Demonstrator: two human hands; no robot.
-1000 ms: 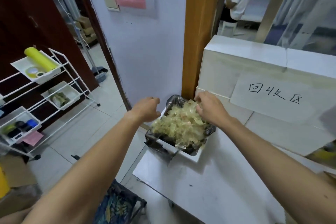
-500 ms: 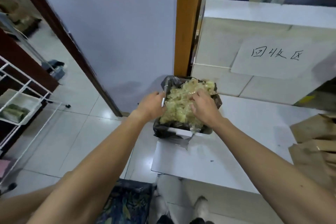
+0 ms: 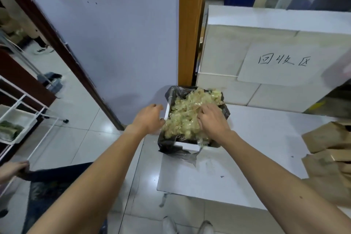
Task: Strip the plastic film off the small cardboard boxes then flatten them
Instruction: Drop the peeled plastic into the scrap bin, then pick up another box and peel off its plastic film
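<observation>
Plastic film [image 3: 180, 121], a crumpled yellowish heap, fills the bin [image 3: 187, 145] right under both hands. The right hand [image 3: 210, 119] lies flat on the heap, fingers spread and pressing, their tips sunk out of sight. The left hand [image 3: 150, 119] is at the bin's left rim, fingers curled behind the palm (gripping or only touching, I can't tell). The bin, lined with a black bag [image 3: 169, 148], sits at the far left corner of the desk [image 3: 247, 148]. Flattened brown cardboard [image 3: 326, 138] lies to the right, cut off.
</observation>
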